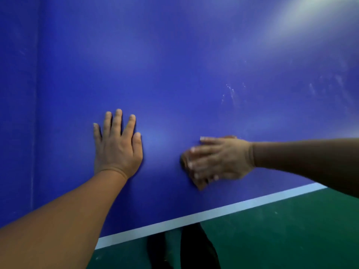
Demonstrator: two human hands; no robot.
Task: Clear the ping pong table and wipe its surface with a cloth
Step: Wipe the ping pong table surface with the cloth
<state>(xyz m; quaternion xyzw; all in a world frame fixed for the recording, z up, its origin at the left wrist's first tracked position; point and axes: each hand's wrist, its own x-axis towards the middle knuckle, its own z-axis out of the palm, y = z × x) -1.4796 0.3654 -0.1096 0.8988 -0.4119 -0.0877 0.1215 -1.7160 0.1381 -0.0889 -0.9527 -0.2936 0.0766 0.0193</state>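
On the blue ping pong table top (174, 74), edged by a white line (194, 216) toward 5 o'clock, the left hand (116, 148) lay flat, fingers straight and spread, holding nothing. At its 3 o'clock, the right hand (217, 160) pressed on a brownish cloth (200, 184), fingers extended; motion blur hid the grip, and only scraps of cloth showed beneath. Green floor (291, 230) lay beyond the edge. Faint pale smears (231, 92) marked the surface at 1 o'clock.
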